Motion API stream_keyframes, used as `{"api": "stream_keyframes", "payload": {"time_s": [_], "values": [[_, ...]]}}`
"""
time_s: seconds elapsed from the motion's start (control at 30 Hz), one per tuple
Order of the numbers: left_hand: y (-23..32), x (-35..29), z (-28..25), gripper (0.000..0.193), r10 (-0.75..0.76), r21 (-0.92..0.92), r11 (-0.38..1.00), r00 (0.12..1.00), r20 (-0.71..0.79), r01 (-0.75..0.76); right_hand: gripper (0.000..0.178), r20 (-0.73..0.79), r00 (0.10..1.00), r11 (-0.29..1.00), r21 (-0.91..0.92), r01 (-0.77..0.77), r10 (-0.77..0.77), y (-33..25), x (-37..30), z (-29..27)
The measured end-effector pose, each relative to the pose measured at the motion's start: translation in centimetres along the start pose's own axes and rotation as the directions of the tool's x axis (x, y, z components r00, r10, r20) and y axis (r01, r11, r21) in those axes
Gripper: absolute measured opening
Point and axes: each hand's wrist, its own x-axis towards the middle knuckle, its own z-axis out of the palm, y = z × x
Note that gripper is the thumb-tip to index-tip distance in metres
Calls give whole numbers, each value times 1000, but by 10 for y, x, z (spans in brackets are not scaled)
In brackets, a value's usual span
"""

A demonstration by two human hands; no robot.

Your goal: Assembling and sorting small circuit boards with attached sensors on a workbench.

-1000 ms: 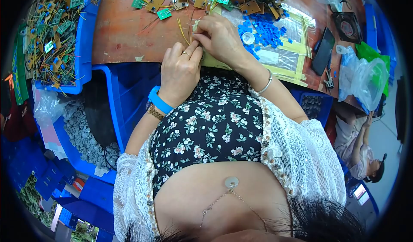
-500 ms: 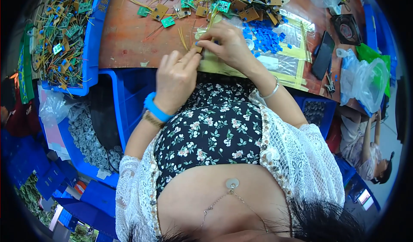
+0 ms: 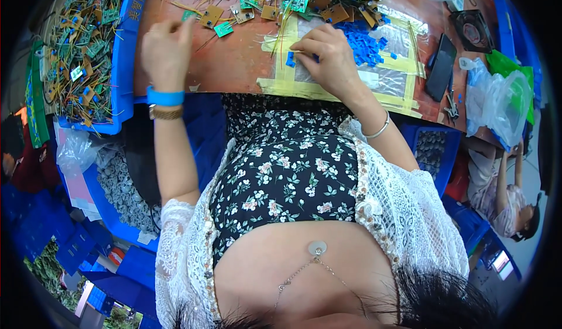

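My right hand [image 3: 331,58] is over the yellow-taped part of the bench, with its thumb and forefinger pinched on a small blue plastic piece [image 3: 290,59]. Another bit of blue shows under its curled fingers. Away to the left, my left hand [image 3: 165,52] hovers above the bench between the blue bin and the loose boards. Motion smears its fingers, so whether anything is in them is unclear. A pile of small blue pieces [image 3: 362,43] lies just right of my right hand. Green circuit boards [image 3: 223,29] and brown circuit boards [image 3: 211,16] with thin wires lie beyond the hands.
A blue bin [image 3: 126,65] full of wired boards stands at the left. On the right are a black phone [image 3: 441,67], a black fan [image 3: 471,31] and clear plastic bags [image 3: 497,103]. Another person [image 3: 506,203] sits at the far right. Below the bench is a tub of small clear parts [image 3: 126,194].
My hands have parted. The left has swung left from the bench's middle, away from the small brown board work; the right has shifted slightly right and holds a blue piece.
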Motion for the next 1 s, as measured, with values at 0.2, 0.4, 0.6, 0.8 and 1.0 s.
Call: {"api": "stream_keyframes", "payload": {"time_s": [0.2,0.4,0.6,0.8,1.0], "values": [[18,-6,49,33,10,-78,997,1000,-13,-11,11,47,993,989,-93,112,-108,-3,8,7],[7,-14,34,20,-224,-608,794,930,-291,1,9,-13,999,995,-94,35,-36,3,2,12],[40,-48,-5,27,126,-142,974,943,-307,-176,8,39,997,986,-149,78,-73,-7,8,13],[75,-108,-2,30,421,45,906,907,-15,-420,9,151,976,969,-169,180,-155,-10,15,11],[86,-122,1,27,430,-78,903,896,110,-423,6,-36,998,995,-86,45,-48,-6,6,8]]}}
